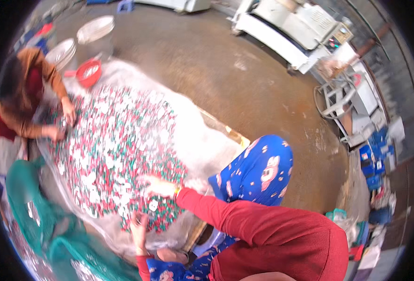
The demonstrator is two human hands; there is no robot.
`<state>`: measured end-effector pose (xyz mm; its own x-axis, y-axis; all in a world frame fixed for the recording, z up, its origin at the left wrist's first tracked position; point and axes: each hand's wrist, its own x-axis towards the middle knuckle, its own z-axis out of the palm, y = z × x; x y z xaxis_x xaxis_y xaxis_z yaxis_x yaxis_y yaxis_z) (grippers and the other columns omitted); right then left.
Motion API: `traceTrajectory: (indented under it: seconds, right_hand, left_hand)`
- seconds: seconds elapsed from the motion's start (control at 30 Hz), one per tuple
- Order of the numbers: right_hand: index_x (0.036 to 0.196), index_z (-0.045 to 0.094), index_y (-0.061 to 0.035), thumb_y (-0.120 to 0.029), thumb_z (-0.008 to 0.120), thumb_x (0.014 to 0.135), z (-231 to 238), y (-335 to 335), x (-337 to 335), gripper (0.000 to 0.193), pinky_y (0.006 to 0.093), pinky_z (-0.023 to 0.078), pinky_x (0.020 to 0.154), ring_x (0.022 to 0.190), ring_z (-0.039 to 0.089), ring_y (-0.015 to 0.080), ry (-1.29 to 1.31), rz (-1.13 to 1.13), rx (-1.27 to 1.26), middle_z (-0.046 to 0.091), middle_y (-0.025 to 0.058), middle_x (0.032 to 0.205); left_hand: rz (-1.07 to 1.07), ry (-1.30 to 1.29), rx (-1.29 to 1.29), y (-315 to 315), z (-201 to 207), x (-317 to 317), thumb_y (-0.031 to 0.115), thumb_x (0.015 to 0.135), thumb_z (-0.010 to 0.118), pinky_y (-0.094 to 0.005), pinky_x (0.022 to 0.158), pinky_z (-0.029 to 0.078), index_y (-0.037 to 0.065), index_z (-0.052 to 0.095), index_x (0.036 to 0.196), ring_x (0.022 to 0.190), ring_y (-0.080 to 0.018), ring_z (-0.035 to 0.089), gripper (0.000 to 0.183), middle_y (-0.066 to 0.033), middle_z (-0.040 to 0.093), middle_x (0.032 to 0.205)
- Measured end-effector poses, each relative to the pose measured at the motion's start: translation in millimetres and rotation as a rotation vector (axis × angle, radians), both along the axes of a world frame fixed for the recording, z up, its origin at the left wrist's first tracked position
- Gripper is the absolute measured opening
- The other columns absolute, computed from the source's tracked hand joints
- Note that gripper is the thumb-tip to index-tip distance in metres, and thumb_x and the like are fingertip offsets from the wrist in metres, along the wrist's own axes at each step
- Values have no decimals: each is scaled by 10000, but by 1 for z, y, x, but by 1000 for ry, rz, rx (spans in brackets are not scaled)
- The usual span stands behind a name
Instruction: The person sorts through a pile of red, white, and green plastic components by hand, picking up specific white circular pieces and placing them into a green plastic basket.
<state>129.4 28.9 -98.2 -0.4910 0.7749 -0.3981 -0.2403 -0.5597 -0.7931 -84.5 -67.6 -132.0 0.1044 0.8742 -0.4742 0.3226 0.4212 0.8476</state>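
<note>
A broad layer of small red, green and white pieces [118, 140] is spread over a pale sheet [195, 140]; their kind is too small to make out. My right hand [159, 186] reaches from a red sleeve across the near part of the layer, fingers stretched out and somewhat blurred. Nearer to me, at the layer's front edge, my left hand [139, 224] has its fingers curled together. Something small and dark seems to be between them, but I cannot make it out. A larger whitish piece [153, 205] lies between my two hands.
Across the sheet at the left, a person in a brown top [33, 93] has both hands in the pieces. Beyond stand a red strainer [89, 73] and white buckets [96, 30]. Green netting [29, 201] lies at the near left. A white machine [286, 33] stands far right.
</note>
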Motion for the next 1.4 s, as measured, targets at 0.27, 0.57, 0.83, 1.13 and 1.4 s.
traceTrajectory:
  seconds: [0.27, 0.57, 0.83, 1.13, 1.4]
  right_hand:
    - [1124, 564, -57, -67, 492, 725, -2, -6, 15, 405, 320, 439, 729, 869, 525, 202, -444, 52, 411, 554, 115, 979]
    - [976, 525, -22, -150, 591, 749, -28, -48, -11, 269, 415, 448, 659, 929, 485, 328, -1188, 117, 949, 476, 173, 942]
    - [601, 612, -10, -423, 649, 727, -9, -12, -9, 433, 407, 426, 541, 505, 565, 271, -745, -120, 304, 558, 122, 504]
    - [1096, 487, -88, -209, 444, 843, -26, -40, -15, 283, 425, 459, 630, 767, 603, 322, -1119, 476, 900, 583, 131, 796]
    - [879, 620, -96, -219, 524, 755, -91, -45, -39, 199, 459, 437, 784, 875, 539, 333, -1150, 335, 1077, 591, 142, 867]
  left_hand:
    - [-254, 645, 644, 22, 35, 45, 151, 736, 659, -425, 577, 449, 8, 567, 778, 672, -330, 576, 176, -175, 579, 801]
    - [189, -285, -72, 37, 63, 9, 155, 817, 540, -209, 370, 336, 2, 555, 698, 572, -96, 494, 195, -32, 536, 675]
    - [462, -1144, 46, 40, 66, -2, 97, 738, 570, -202, 366, 485, 5, 437, 930, 671, -201, 572, 251, -115, 495, 855]
    - [570, -1318, 41, 52, 70, -25, 84, 851, 508, -139, 293, 274, 45, 404, 967, 564, -100, 385, 161, -57, 417, 832]
    - [-55, 726, 382, -19, -31, -86, 323, 759, 640, -403, 727, 472, 22, 607, 1016, 828, -309, 607, 397, -177, 623, 888]
